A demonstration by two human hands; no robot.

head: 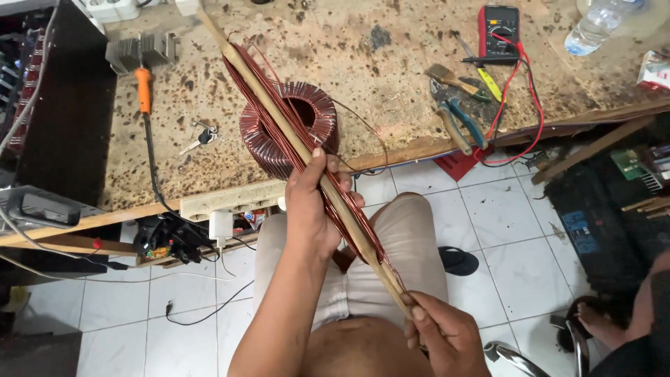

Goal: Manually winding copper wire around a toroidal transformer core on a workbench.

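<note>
view: head, you look steeply down from above | facing: bench [391, 63] edge ahead, lap below | range: close (hands at arm's length) | single view

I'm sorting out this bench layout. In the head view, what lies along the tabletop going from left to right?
Soldering iron → keys → copper coil → pliers → multimeter → plastic bottle.
</note>
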